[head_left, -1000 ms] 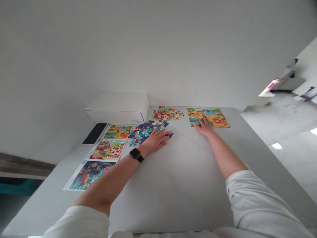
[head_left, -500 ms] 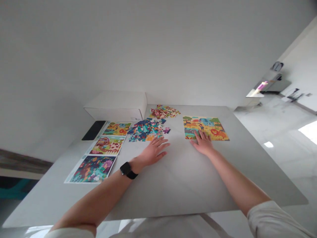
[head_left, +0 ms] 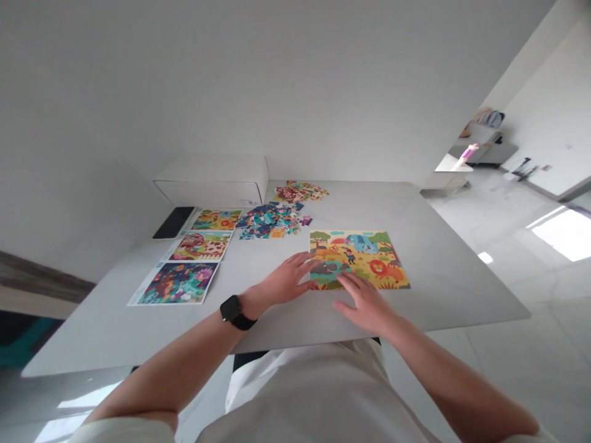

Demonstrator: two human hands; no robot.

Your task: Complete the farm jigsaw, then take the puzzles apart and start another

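Observation:
An assembled jigsaw puzzle (head_left: pixel 360 255) with a lion, an elephant and a hippo lies flat on the grey table (head_left: pixel 277 326). At its left edge is my left hand (head_left: pixel 289 280), fingers stretched out, fingertips reaching the hippo corner. My right hand (head_left: pixel 367 304) is over the puzzle's lower edge, fingers spread, holding nothing. Beyond my left hand lies a heap of dark blue and teal puzzle pieces (head_left: pixel 270 220). A second heap of red and yellow pieces (head_left: pixel 300 191) is farther back. My left wrist wears a black watch (head_left: pixel 236 311).
Left of the heaps lie three printed pictures: a safari scene (head_left: pixel 217 219), a farm scene (head_left: pixel 203 245) and a dark floral scene (head_left: pixel 178 283). A black phone-like slab (head_left: pixel 174 223) rests beside a white box (head_left: pixel 210 184) against the wall (head_left: pixel 341 92).
The assembled puzzle has slid nearer my body and to the left. My right hand came back with it, and my left hand now meets its left edge. The camera view has shifted.

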